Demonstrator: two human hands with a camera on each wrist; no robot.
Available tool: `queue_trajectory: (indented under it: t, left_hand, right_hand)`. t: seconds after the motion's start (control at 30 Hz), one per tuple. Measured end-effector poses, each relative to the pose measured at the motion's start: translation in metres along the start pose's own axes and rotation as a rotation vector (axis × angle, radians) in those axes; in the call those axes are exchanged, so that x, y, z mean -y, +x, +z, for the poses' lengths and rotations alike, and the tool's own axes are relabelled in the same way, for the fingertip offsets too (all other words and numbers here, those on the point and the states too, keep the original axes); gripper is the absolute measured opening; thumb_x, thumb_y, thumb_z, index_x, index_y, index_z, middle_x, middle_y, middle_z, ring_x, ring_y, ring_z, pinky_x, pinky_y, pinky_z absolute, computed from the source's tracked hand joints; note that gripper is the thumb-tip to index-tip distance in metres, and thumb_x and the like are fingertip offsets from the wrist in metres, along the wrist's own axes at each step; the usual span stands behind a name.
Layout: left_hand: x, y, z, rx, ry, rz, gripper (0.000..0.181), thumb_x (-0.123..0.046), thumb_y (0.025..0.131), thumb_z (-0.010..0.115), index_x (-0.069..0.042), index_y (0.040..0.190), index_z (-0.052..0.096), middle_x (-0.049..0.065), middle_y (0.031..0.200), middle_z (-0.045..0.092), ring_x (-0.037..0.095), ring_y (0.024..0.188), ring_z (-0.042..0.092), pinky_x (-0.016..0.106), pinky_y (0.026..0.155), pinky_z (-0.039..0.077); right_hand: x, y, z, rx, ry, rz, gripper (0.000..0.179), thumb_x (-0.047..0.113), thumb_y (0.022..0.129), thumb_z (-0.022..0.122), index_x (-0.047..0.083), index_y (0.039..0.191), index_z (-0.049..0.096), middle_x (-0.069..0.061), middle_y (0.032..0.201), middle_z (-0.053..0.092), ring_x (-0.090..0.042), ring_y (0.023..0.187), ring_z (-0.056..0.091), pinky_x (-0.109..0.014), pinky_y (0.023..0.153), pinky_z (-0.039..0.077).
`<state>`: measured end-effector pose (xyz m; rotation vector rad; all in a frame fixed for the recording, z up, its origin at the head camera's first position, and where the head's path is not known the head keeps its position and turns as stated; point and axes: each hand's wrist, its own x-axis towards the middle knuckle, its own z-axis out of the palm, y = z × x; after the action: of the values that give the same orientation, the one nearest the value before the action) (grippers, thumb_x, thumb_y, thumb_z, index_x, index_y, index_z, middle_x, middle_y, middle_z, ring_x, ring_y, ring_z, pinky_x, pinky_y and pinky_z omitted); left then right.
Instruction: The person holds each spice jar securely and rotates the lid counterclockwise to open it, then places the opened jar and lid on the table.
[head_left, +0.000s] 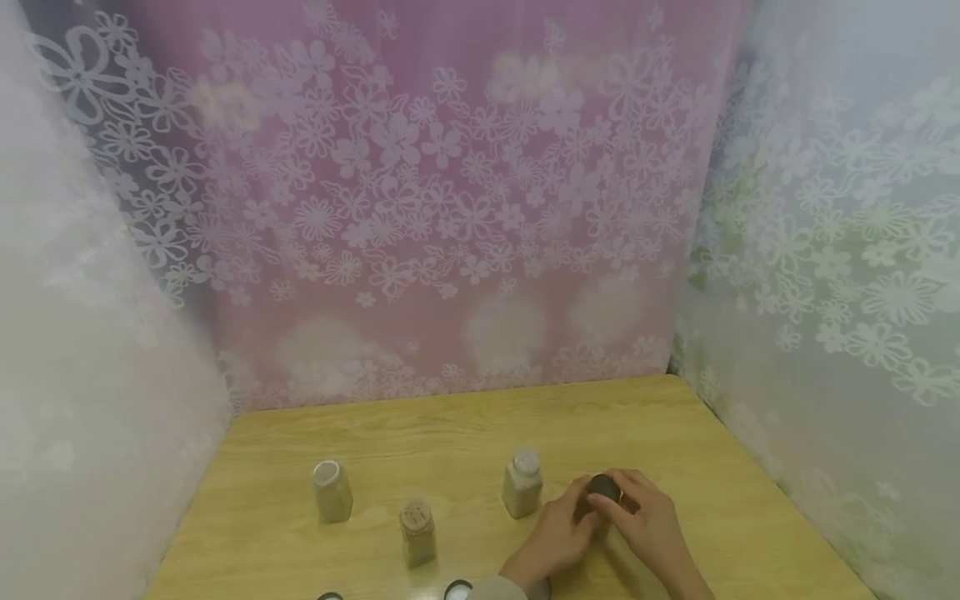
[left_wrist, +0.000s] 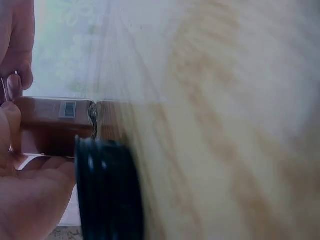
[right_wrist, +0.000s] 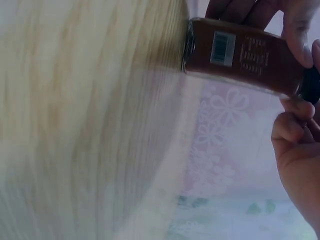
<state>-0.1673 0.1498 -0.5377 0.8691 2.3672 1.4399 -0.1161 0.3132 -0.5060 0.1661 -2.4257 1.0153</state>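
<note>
Both hands are at a square glass spice jar (right_wrist: 240,57) with brown contents and a barcode label, upright with its base at the tabletop. My left hand (head_left: 558,533) holds the jar round its body. The fingertips and thumb of my right hand (head_left: 648,521) pinch the black cap (head_left: 604,489) at the jar's top. From the head view the hands hide most of the jar. In the left wrist view its brown side (left_wrist: 55,125) shows between the hands, behind a black ridged lid (left_wrist: 107,190) close to the camera.
Left of the hands stand a pale capless jar (head_left: 522,483), one with a holed shaker top (head_left: 417,533) and another with a round rim (head_left: 332,492). Black lids (head_left: 457,590) lie along the near edge of the wooden table (head_left: 450,433). Flowered curtains (head_left: 450,208) enclose it.
</note>
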Motion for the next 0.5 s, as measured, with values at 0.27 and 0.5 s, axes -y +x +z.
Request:
queue_trajectory:
  t: [0.27, 0.5]
  left_hand:
    - [0.0012, -0.0009, 0.0035, -0.020, -0.049, 0.041, 0.052, -0.039, 0.108, 0.059, -0.026, 0.156, 0.044, 0.006, 0.152, 0.061, 0.030, 0.140, 0.059, 0.054, 0.113, 0.053]
    - [0.0014, -0.0038, 0.0079, -0.044, -0.137, 0.003, 0.053, -0.035, 0.106, 0.064, -0.024, 0.156, 0.048, 0.006, 0.153, 0.060, 0.030, 0.138, 0.060, 0.055, 0.110, 0.055]
  right_hand:
    - [0.0077, 0.0014, -0.0108, 0.082, -0.031, 0.099, 0.049, 0.019, 0.092, 0.083, -0.002, 0.132, 0.068, -0.012, 0.121, 0.072, 0.003, 0.080, 0.056, -0.017, 0.064, 0.053]
    - [0.0074, -0.0047, -0.0084, 0.057, 0.022, 0.323, 0.055, 0.027, 0.085, 0.090, -0.002, 0.124, 0.065, -0.002, 0.080, 0.066, -0.003, 0.065, 0.058, -0.017, 0.060, 0.053]
